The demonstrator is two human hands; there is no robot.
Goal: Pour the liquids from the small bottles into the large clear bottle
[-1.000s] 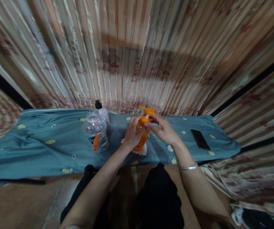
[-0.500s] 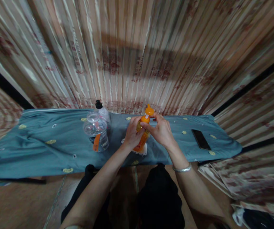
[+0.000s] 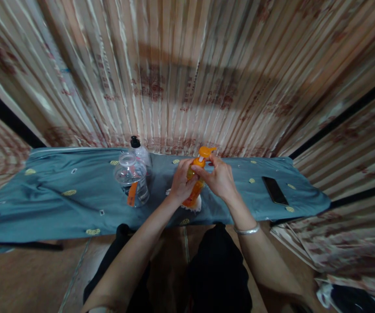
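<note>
An orange pump bottle stands tilted between my hands, its lower end over a white cloth. My left hand wraps round the bottle's upper body from the left. On the other side, my right hand is closed with thumb and fingers at the orange collar below the pump head. The pump's spout points right. To the left stands a clear plastic bottle with an orange label, and behind it a clear bottle with a black cap.
A black phone lies at the right on the blue cloth-covered table. Striped curtains hang close behind the table. Black frame bars slant at both sides. My knees are below the front edge.
The pump head has turned, so its spout swung from pointing away from me to pointing right. Both hands stay in nearly the same place on the bottle.
</note>
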